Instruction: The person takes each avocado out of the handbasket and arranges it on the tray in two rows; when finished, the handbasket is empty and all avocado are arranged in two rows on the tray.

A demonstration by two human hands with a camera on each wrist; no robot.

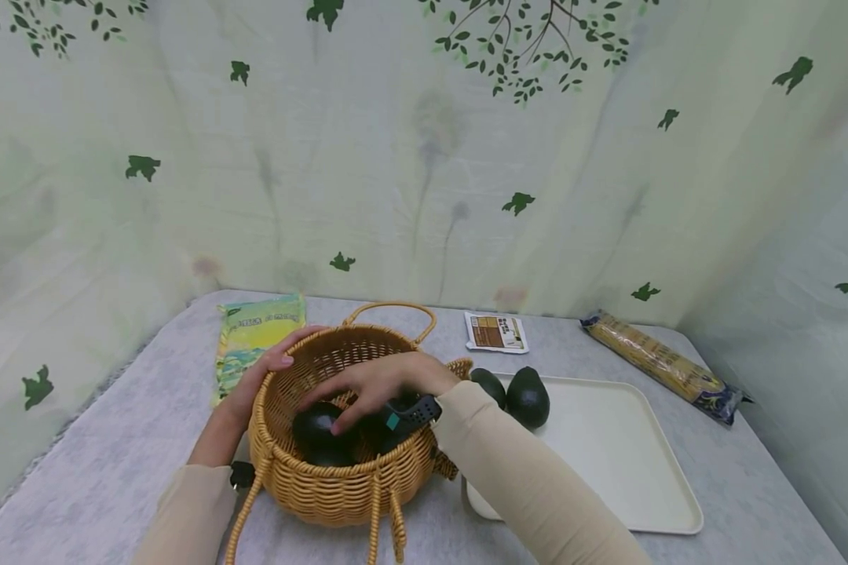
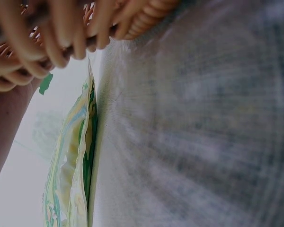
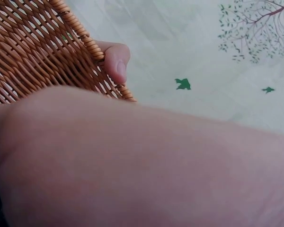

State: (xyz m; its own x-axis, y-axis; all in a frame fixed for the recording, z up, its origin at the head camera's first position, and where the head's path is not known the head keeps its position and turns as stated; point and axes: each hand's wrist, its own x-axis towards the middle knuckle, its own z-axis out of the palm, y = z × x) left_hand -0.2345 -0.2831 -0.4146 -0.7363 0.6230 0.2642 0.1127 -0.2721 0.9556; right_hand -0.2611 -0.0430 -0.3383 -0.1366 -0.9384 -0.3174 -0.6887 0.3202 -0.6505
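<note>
A wicker basket (image 1: 325,494) with thin looped handles stands tilted on the table. My left hand (image 1: 261,377) holds its left rim; in the right wrist view the thumb (image 3: 117,66) hooks over the woven edge. Inside the basket, my right hand (image 1: 374,384) reaches down with thumb and fingers round a dark avocado (image 1: 314,428). More dark avocado shapes lie below and beside it, partly hidden by the hand and wrist. Two avocados (image 1: 528,398) sit on the upper left corner of a white tray (image 1: 608,455), right of the basket.
A yellow-green packet (image 1: 257,322) lies behind my left hand. At the back of the table is a small white-and-brown packet (image 1: 496,333), and a long bag of noodles (image 1: 660,361) lies at the right. A leaf-printed cloth (image 1: 396,157) hangs behind the table.
</note>
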